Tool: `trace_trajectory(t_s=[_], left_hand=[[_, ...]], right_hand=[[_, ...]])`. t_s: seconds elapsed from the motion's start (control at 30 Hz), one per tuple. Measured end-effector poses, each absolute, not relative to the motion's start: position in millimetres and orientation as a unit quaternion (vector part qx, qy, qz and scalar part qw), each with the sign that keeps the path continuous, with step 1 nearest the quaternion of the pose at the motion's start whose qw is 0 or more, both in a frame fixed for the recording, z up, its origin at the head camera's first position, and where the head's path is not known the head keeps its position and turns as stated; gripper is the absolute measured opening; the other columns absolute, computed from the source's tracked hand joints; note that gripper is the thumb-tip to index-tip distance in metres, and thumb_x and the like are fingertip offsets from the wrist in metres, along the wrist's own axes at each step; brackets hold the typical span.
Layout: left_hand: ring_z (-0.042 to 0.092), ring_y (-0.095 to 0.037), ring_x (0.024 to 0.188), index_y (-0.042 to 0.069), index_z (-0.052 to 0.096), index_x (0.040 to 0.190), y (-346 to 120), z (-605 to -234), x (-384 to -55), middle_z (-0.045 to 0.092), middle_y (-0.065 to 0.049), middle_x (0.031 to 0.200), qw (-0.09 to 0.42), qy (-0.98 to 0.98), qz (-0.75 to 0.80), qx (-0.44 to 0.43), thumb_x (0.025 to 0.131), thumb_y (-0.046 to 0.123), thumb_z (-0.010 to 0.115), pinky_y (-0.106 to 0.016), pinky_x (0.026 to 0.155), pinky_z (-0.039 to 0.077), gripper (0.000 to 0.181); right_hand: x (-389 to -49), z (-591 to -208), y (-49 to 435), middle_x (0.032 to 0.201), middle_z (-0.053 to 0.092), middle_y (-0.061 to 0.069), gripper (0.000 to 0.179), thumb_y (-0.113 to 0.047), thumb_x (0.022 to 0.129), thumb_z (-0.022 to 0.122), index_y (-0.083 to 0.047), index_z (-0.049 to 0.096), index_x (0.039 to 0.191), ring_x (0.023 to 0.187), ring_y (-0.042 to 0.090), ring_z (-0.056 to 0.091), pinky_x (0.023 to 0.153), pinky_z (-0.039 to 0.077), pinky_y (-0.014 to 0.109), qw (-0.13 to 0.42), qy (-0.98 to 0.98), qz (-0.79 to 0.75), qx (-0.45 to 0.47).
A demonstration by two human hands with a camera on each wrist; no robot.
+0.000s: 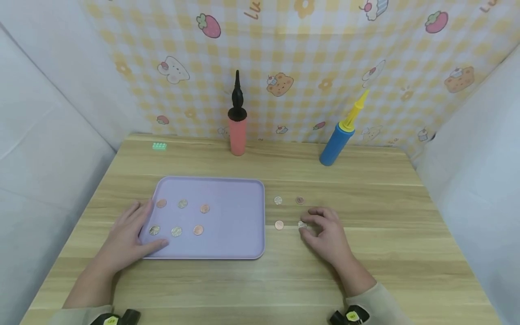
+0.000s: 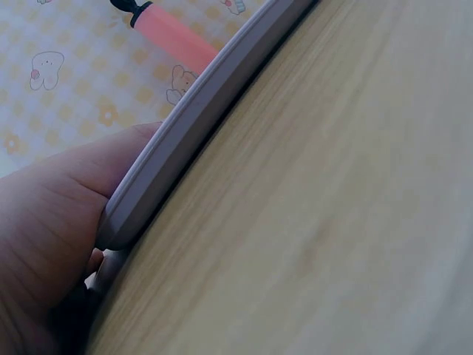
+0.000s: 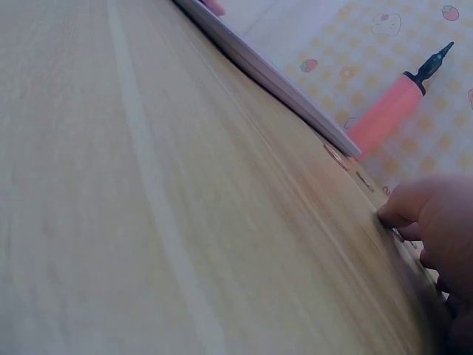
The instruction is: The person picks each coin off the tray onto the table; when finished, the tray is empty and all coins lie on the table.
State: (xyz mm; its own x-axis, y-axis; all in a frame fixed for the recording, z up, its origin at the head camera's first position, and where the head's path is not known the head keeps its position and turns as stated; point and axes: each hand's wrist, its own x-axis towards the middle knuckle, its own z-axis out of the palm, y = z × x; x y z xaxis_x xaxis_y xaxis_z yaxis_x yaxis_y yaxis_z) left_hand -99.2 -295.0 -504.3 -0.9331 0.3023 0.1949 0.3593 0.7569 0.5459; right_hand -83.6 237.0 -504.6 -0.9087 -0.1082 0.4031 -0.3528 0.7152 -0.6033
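While your left hand (image 1: 127, 237) rests at the lower left with straight fingers on the edge of a purple tray (image 1: 235, 216), six coins (image 1: 176, 231) lie in the tray. Just right of the middle, three more coins (image 1: 279, 225) sit on the table (image 1: 219, 289). Beside them, your right hand (image 1: 327, 237) curls finger and thumb round a silver coin (image 1: 302, 224).

Orange letters "lu" (image 1: 253, 10) on the yellow-checked backdrop cloth (image 1: 313, 58).
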Motion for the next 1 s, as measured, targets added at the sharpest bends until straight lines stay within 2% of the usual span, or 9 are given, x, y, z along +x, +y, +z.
trace_trajectory(t_s=[0.23, 0.43, 0.7, 1.0], left_hand=[[0.016, -0.059, 0.155, -0.002, 0.027, 0.167, -295.1, -504.3, -102.0, 0.034, -0.031, 0.166, 0.046, -0.936, -0.300, -0.181, 0.078, 0.040, 0.094, -0.066, 0.127, 0.000, 0.119], [0.015, -0.060, 0.155, -0.004, 0.025, 0.167, -293.6, -507.8, -103.1, 0.033, -0.032, 0.166, 0.039, -0.934, -0.306, -0.180, 0.079, 0.040, 0.094, -0.070, 0.125, 0.000, 0.120], [0.017, -0.060, 0.154, -0.005, 0.027, 0.166, -293.8, -504.6, -101.2, 0.035, -0.033, 0.165, 0.043, -0.936, -0.302, -0.177, 0.079, 0.040, 0.095, -0.073, 0.124, 0.004, 0.119], [0.014, -0.060, 0.155, -0.003, 0.023, 0.167, -294.6, -505.1, -100.7, 0.033, -0.034, 0.165, 0.034, -0.937, -0.305, -0.170, 0.078, 0.039, 0.096, -0.073, 0.124, 0.001, 0.122]], right_hand=[[-82.6, -505.5, 236.7, 0.116, 0.072, 0.014, 0.021, -0.007, 0.077, 0.090, -0.006, 0.084, 0.098, 0.118, 0.037, 0.060, 0.100, 0.046, 0.053, 0.174, -0.910, 0.356, 0.123], [-85.4, -505.8, 237.6, 0.111, 0.073, 0.006, 0.017, -0.011, 0.081, 0.088, -0.010, 0.084, 0.097, 0.113, 0.030, 0.062, 0.093, 0.050, 0.048, 0.195, -0.908, 0.353, 0.119], [-91.9, -503.9, 219.4, 0.103, 0.073, 0.010, 0.015, -0.014, 0.080, 0.080, -0.008, 0.082, 0.094, 0.100, 0.035, 0.065, 0.088, 0.050, 0.050, 0.289, -0.880, 0.301, 0.228], [-88.7, -502.4, 168.0, 0.102, 0.073, 0.004, 0.017, -0.021, 0.084, 0.080, -0.012, 0.083, 0.099, 0.097, 0.026, 0.065, 0.087, 0.054, 0.046, 0.301, -0.865, 0.233, 0.328]])
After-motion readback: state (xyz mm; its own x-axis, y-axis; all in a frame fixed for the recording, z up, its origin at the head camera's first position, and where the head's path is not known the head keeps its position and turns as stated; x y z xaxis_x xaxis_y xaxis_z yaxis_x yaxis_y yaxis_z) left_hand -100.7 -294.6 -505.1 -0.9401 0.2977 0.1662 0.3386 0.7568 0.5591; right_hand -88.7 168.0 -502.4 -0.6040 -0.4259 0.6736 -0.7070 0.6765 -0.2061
